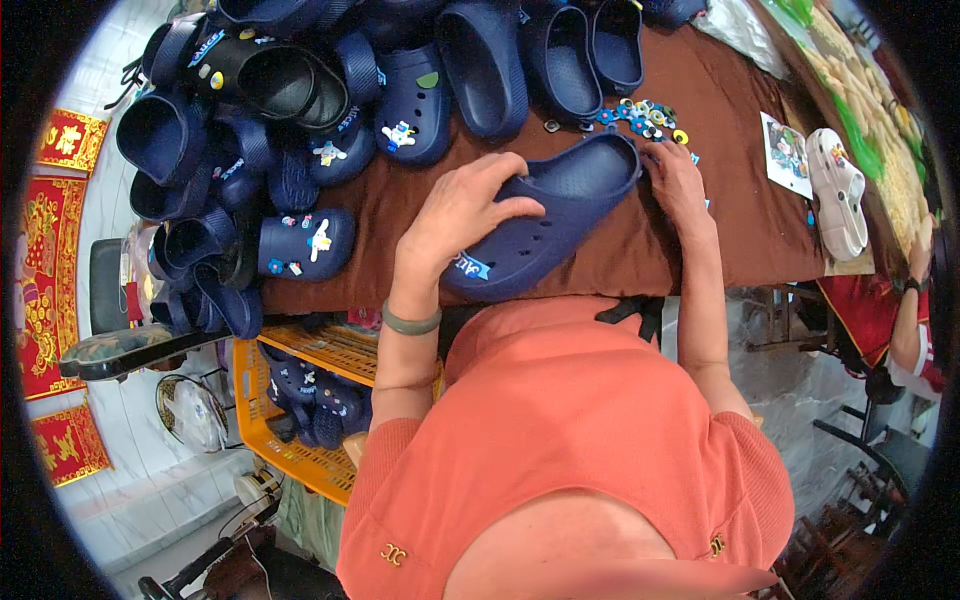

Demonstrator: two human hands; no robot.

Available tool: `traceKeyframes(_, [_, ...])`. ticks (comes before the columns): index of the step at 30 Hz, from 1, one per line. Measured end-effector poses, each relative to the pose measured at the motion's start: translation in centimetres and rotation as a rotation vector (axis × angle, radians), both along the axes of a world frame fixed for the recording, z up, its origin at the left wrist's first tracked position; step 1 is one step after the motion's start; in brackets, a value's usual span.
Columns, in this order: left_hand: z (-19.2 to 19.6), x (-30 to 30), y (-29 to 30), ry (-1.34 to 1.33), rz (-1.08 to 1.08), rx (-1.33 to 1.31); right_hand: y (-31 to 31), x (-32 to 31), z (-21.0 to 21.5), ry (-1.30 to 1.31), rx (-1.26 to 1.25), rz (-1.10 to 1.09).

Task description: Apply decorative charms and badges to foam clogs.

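A navy clog (560, 225) lies aslant at the near edge of the brown-covered table, toe to the lower left and heel to the upper right. A light-blue lettered charm (468, 266) sits near its toe. My left hand (455, 205) grips the clog by the side, thumb over the upper. Beyond the heel is a small heap of colourful shoe charms (645, 117). My right hand (677, 185) is between the heel and this heap, its fingers curled together. Whatever those fingertips hold, if anything, is too small to make out.
Navy clogs (415, 105) crowd the table's back and left, several with charms. A white clog (838, 195) and a picture card (786, 155) lie at the right. Below on the left, an orange crate (300, 475) holds more clogs. Another person's arm (912, 300) shows at far right.
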State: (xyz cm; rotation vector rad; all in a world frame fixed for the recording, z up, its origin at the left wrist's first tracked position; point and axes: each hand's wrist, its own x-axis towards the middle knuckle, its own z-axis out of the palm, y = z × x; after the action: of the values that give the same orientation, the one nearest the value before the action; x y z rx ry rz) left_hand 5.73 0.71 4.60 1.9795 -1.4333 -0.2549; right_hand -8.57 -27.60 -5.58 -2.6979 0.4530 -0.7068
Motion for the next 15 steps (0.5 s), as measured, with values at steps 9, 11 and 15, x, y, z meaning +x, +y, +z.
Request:
traceKeyframes(9, [1.1, 0.3, -2.2, -0.391, -0.226, -0.207, 0.1, 0.1, -0.1, -0.015, -0.003, 0.006])
traceKeyframes(11, [2.1, 0.2, -2.7, -0.409, -0.209, -0.251, 0.0, 0.1, -0.1, -0.025, -0.013, 0.003])
traceKeyframes(15, [5.0, -0.1, -2.9, -0.552, -0.071, -0.335, 0.0, 0.0, -0.1, -0.039, -0.022, 0.035])
